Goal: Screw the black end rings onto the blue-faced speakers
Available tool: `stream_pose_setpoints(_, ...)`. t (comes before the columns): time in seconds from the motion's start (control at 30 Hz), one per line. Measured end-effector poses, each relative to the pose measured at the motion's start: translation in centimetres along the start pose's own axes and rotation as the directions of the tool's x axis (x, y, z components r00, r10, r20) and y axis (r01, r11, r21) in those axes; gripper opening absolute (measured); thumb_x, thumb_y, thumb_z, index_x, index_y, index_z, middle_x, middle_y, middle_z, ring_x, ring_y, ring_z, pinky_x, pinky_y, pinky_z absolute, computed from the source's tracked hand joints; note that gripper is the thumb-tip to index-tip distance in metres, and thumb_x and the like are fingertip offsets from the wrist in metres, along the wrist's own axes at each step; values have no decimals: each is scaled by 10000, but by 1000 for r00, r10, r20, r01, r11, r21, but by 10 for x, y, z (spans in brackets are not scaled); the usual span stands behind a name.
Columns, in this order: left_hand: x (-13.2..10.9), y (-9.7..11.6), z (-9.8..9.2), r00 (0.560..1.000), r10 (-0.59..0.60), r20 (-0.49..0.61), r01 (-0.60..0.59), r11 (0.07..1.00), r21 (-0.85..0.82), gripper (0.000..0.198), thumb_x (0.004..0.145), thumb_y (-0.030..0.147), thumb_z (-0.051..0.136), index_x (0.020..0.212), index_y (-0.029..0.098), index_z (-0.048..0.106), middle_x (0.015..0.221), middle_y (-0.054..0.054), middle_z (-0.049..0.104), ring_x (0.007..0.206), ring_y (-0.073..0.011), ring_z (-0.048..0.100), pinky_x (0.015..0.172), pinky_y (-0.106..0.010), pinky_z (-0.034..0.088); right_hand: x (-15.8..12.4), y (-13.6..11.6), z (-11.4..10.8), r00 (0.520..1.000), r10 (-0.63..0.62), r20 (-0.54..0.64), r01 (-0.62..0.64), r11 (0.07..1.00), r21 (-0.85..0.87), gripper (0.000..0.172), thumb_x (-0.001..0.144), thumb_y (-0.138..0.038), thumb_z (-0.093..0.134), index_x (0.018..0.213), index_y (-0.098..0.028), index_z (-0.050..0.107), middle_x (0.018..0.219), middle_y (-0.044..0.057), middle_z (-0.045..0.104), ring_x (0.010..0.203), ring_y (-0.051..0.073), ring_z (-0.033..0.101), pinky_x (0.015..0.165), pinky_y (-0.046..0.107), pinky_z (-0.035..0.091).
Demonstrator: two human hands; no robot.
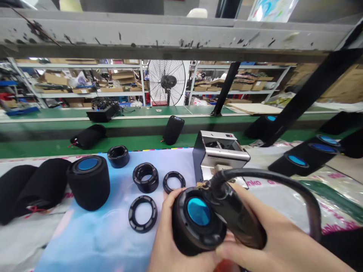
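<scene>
My left hand [166,241] is wrapped round a black cylindrical speaker [181,230] with a shiny blue disc [199,211] in its end, tilted toward me. My right hand [279,232] grips a black corded hand tool [241,215] that lies close over the speaker's rim; its working end is hidden. From the tool a thick black cable [272,173] arches to the right. Beside my left hand, loose black rings [142,198] lie on the light blue sheet [93,241], along with a stacked pair of rings [146,187] and another thick ring piece [118,156].
A silver metal device [224,154] stands just beyond my hands. To the left are an upright speaker [93,190] and dark fabric-covered cylinders [48,181]. More blue-ended speakers [314,155] lie at the right. A slanting black post [314,92] and an overhead beam [170,34] cross the view.
</scene>
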State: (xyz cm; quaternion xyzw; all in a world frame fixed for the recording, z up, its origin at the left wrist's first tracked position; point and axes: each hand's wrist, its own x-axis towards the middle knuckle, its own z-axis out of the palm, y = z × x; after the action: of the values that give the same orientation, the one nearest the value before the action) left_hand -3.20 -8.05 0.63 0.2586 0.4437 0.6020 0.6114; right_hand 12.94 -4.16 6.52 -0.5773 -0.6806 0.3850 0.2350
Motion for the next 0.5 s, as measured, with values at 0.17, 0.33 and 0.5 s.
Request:
stream_pose_setpoints(0.17,5,-12,-22,995,-28,98,31,999,-32,1002,431,100,1054,1321,298,637,1402,-81,779,1346,-407,742,1217,-531,549,9,11,-8,988,0,153,9,998,-60,929,686,-250,741,1592,-342,560,1356,7,774,1196,248,779,963,195,638)
stream_pose_setpoints(0.33,20,-14,-33,987,-29,158,27,1000,9,1472,232,61,1105,1548,326,500,1701,-148,559,1606,-476,494,1387,-627,269,19,7,-13,922,161,353,-160,987,-35,1222,715,-282,762,1760,-335,131,1018,-3,819,710,227,774,535,203,601)
stream_pose_setpoints(0.5,23,-11,-37,958,0,288,-21,997,70,1418,404,337,1138,1642,285,450,1733,-199,513,1608,-541,461,1359,-712,266,24,-7,-16,896,167,412,-208,976,56,1120,650,-203,726,1695,-289,331,790,-41,774,603,201,709,469,186,508)
